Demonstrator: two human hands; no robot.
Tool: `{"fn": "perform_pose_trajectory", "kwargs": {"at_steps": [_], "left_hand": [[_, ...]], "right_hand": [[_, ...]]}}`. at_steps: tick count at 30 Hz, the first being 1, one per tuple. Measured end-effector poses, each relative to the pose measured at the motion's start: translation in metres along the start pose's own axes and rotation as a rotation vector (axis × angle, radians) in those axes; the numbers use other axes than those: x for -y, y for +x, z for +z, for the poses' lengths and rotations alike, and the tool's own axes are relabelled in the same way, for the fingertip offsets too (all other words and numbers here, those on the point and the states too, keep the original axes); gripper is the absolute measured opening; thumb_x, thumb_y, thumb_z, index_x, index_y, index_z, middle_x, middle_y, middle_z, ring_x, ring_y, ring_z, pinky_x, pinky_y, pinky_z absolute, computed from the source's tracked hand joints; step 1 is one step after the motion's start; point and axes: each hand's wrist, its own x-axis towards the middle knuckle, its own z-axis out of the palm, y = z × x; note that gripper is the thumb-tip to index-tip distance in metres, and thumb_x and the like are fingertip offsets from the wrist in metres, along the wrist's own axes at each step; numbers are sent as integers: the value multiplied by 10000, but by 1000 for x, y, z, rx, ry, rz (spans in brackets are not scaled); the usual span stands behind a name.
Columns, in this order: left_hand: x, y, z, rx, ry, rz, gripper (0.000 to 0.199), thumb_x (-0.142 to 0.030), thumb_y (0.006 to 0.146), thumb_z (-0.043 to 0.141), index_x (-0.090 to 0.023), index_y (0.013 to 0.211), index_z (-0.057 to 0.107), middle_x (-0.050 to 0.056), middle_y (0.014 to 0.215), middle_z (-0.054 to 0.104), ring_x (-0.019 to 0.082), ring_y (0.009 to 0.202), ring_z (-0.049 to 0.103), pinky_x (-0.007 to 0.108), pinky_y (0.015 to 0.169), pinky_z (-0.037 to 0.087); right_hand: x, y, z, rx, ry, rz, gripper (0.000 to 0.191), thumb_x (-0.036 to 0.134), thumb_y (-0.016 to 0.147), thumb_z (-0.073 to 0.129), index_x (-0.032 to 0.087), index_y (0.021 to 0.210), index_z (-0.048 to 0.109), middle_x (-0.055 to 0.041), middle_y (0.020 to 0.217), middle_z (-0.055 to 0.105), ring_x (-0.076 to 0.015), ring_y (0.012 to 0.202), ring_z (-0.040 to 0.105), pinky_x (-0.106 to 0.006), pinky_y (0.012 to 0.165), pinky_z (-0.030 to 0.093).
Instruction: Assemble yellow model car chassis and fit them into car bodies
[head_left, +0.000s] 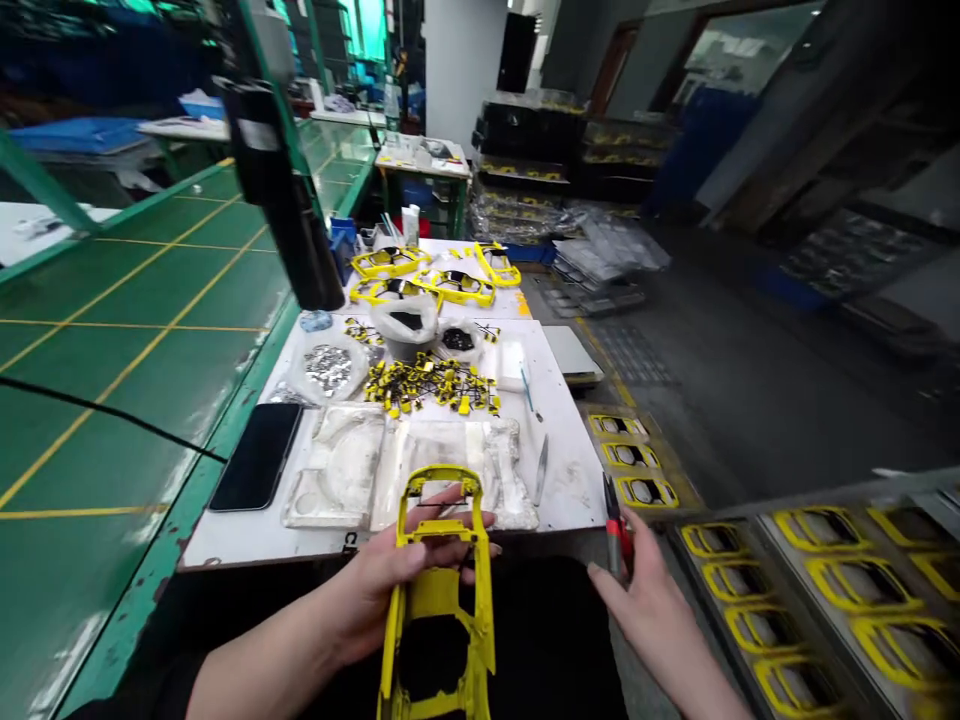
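Observation:
My left hand [384,572] is wrapped round a yellow plastic frame [435,595], a long housing with large openings, held up over my lap at the table's near edge. Some of its fingers show through the upper opening. To the right, my right hand [643,585] grips red-and-grey handled pliers [615,535] with dark jaws pointing up and away, apart from the frame. Just beyond the frame lie worn white moulded fixtures [341,465] on the white table [570,480]. A heap of small yellow-and-black parts [431,385] lies farther back.
A dark phone [257,457] lies at left, near a bag of silvery pieces [328,368]. A pointed metal tool [541,468] lies at right. More yellow frames [457,287] sit at the back, others in trays [761,628] at lower right. A green conveyor [135,370] runs along the left.

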Motion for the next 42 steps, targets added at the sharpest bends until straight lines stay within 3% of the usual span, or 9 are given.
{"fn": "perform_pose_trajectory", "kwargs": {"at_steps": [5,13,17,21,25,29,33,38,42], "left_hand": [[3,-2,6,20,-75,42,927,-321,797,985,-211,1625,585,228,1635,660,394,1437,707,450,1119,554],[-2,-16,28,92,-161,51,825,-289,818,940,-192,1576,630,235,1525,736,392,1346,770,427,1064,593],[-7,-24,41,129,-144,33,835,-344,839,917,-184,1600,611,262,1525,730,396,1364,758,430,1082,582],[-9,-25,49,148,-159,25,805,-323,799,951,-205,1541,663,239,1480,760,360,1271,798,412,1039,597],[-7,-24,54,136,-145,51,754,-304,777,969,-201,1485,732,214,1502,749,306,1211,798,399,1057,582],[-2,-24,52,135,-99,70,731,-282,810,956,-275,1509,741,167,1553,737,289,1231,796,420,1110,561],[-1,-26,53,112,-55,81,744,-292,789,976,-278,1501,756,154,1501,772,315,1335,759,439,1185,519],[-5,-31,64,91,-42,68,617,-372,825,982,-298,1413,810,144,1362,828,312,1199,811,423,1074,591],[-3,-35,67,76,-29,55,679,-441,823,998,-271,1446,790,161,1361,823,328,1193,820,428,1070,618]], "right_hand": [[16,46,3,-111,-405,-218,797,654,1004,454,114,1560,640,-252,1469,612,-431,1405,617,-582,1207,521],[44,75,22,-183,-493,-302,810,641,1038,408,55,1515,697,-290,1394,637,-483,1319,615,-633,1171,498],[47,74,28,-192,-472,-317,838,699,1043,386,71,1494,708,-281,1447,647,-481,1348,612,-626,1185,492],[56,56,15,-240,-378,-331,892,783,1047,346,85,1440,737,-271,1455,657,-481,1374,620,-640,1211,483],[73,14,-10,-320,-61,-315,643,742,1050,547,203,1313,781,-180,1445,716,-432,1379,655,-611,1237,468],[80,-29,-16,-111,232,-314,479,690,1016,685,271,1205,823,-128,1346,789,-389,1243,746,-535,1091,584],[78,-66,10,152,607,-262,687,826,907,751,296,1343,791,-166,1415,762,-421,1198,778,-515,974,666],[79,-103,55,435,976,-163,1106,922,864,702,385,1768,357,-175,1659,622,-468,1429,689,-599,1079,649],[72,-114,74,468,1031,-129,1004,797,999,628,443,1817,166,-144,1687,607,-443,1471,674,-645,1145,620]]}}
